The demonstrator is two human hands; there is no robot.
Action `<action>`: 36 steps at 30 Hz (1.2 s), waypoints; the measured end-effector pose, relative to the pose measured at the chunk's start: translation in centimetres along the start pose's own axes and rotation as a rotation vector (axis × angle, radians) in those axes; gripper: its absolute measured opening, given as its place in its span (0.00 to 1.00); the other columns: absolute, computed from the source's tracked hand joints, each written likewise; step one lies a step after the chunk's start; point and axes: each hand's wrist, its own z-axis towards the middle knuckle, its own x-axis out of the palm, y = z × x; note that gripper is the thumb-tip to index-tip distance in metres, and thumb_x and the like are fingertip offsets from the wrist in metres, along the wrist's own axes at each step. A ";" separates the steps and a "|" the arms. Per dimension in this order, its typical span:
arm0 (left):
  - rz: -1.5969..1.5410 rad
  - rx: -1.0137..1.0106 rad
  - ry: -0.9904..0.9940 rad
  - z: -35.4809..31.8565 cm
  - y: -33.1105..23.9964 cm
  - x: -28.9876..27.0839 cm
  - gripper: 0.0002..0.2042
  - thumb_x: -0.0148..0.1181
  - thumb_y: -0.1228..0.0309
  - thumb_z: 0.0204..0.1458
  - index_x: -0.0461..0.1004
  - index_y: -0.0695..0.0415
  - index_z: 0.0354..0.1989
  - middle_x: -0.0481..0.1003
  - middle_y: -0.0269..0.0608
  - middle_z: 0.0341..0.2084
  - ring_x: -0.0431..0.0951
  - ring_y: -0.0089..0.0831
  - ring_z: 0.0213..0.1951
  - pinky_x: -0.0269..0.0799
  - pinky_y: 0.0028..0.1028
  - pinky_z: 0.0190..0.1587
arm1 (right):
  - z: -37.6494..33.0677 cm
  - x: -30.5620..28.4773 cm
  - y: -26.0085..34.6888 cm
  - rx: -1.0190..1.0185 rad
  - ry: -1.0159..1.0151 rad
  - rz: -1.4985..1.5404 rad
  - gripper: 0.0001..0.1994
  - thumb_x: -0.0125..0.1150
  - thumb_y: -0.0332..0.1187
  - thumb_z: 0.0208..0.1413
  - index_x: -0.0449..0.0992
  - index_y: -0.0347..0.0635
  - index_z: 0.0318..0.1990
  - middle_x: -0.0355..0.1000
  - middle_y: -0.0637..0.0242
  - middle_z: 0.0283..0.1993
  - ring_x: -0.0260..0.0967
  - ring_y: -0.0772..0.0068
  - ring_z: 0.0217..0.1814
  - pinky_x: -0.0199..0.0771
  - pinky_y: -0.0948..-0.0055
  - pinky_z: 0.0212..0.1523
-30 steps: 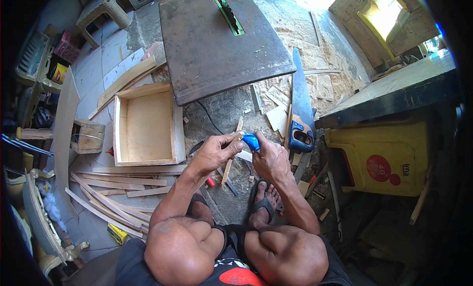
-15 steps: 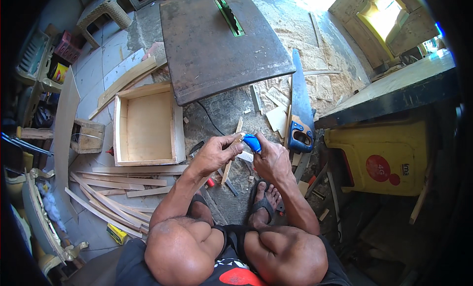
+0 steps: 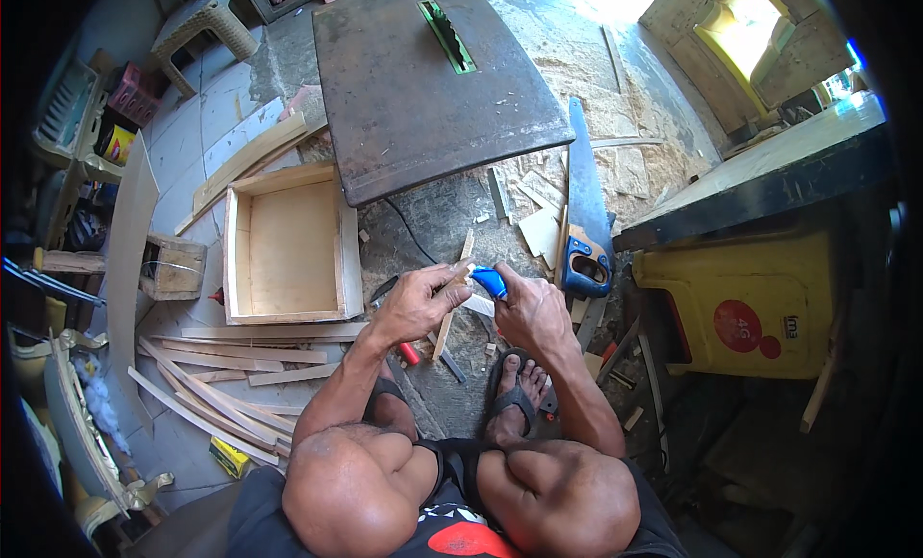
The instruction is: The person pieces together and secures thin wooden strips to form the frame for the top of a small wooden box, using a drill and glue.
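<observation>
My left hand [image 3: 420, 303] pinches a small pale piece of wood [image 3: 463, 276] between thumb and fingers. A blue squeeze bottle [image 3: 489, 283], probably glue, is gripped in my right hand [image 3: 531, 310]. It tilts left, with its pale tip at the piece of wood; whether they touch, I cannot tell. Below the hands, a thin wooden strip [image 3: 442, 335] lies on the floor beside a grey metal tool [image 3: 447, 359]. A red-handled tool [image 3: 410, 353] rests nearby, partly hidden by my left forearm.
Ahead stands a dark table [image 3: 423, 106] with a saw blade through its slot. An open wooden drawer box [image 3: 349, 260] is at left, near several wooden strips [image 3: 231, 353]. A handsaw [image 3: 587, 212] lies at right, before a yellow plastic stool [image 3: 760, 298] under a bench [image 3: 769, 169].
The blue bottle has shifted slightly left and down at the piece of wood, showing more of its pale tip. Both hands keep their grip.
</observation>
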 end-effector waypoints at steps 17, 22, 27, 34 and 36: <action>-0.391 -0.199 -0.045 -1.4 -0.8 -2.0 0.25 0.63 0.55 0.65 0.77 0.65 0.60 0.79 0.31 0.36 0.74 0.17 0.37 0.72 0.22 0.42 | 1.6 9.9 -7.1 0.035 -0.019 -0.259 0.37 0.75 0.40 0.49 0.66 0.48 0.67 0.68 0.50 0.60 0.66 0.46 0.64 0.69 0.40 0.58; -0.286 -0.192 -0.172 -0.6 -0.3 -1.6 0.30 0.68 0.55 0.61 0.73 0.64 0.64 0.79 0.37 0.40 0.76 0.25 0.42 0.72 0.26 0.50 | -0.2 12.2 -9.6 -0.038 -0.029 -0.022 0.26 0.65 0.39 0.60 0.70 0.51 0.66 0.75 0.52 0.48 0.74 0.46 0.52 0.76 0.48 0.50; 0.030 -0.062 -0.198 -1.1 -0.6 -2.8 0.28 0.72 0.56 0.56 0.77 0.62 0.61 0.81 0.47 0.42 0.81 0.31 0.45 0.74 0.30 0.51 | -0.2 7.9 -5.2 -0.273 -0.168 0.513 0.28 0.67 0.32 0.61 0.68 0.45 0.69 0.77 0.48 0.56 0.77 0.48 0.58 0.76 0.61 0.59; 0.167 0.034 -0.184 0.8 -3.1 -2.6 0.25 0.75 0.63 0.53 0.79 0.61 0.58 0.79 0.41 0.36 0.78 0.28 0.39 0.73 0.29 0.46 | 1.1 5.8 -5.0 -0.315 -0.132 0.727 0.25 0.65 0.33 0.65 0.70 0.40 0.67 0.75 0.51 0.62 0.73 0.57 0.66 0.71 0.62 0.64; 0.179 0.019 -0.134 1.1 -4.7 -2.7 0.25 0.76 0.64 0.51 0.79 0.62 0.57 0.78 0.41 0.34 0.78 0.28 0.37 0.73 0.30 0.44 | 1.3 5.8 -5.2 -0.320 -0.117 0.762 0.24 0.64 0.31 0.65 0.70 0.41 0.68 0.75 0.50 0.62 0.73 0.54 0.65 0.72 0.60 0.64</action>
